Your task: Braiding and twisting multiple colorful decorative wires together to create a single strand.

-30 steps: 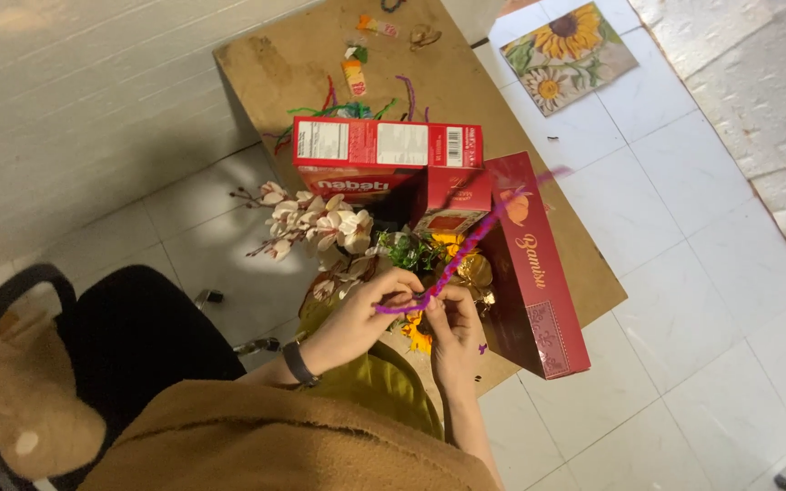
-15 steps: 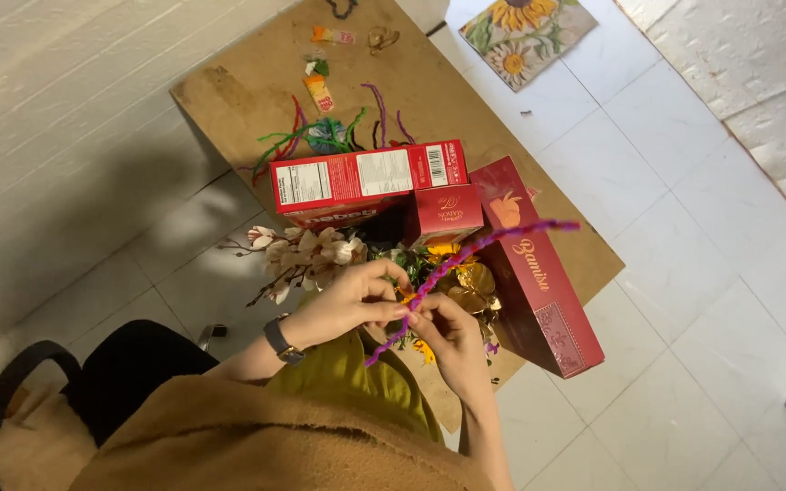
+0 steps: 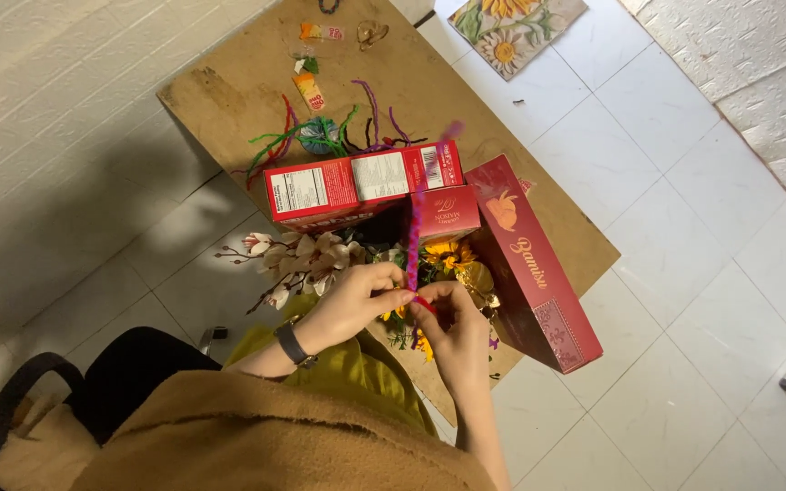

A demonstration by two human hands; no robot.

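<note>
We note the left hand (image 3: 352, 305) and right hand (image 3: 452, 318) both pinched shut on the low end of a pink pipe cleaner (image 3: 414, 241), which stands upright above the flowers (image 3: 448, 256). Three red boxes (image 3: 361, 186) wall those flowers in on the board (image 3: 238, 100); box contents unseen.
</note>
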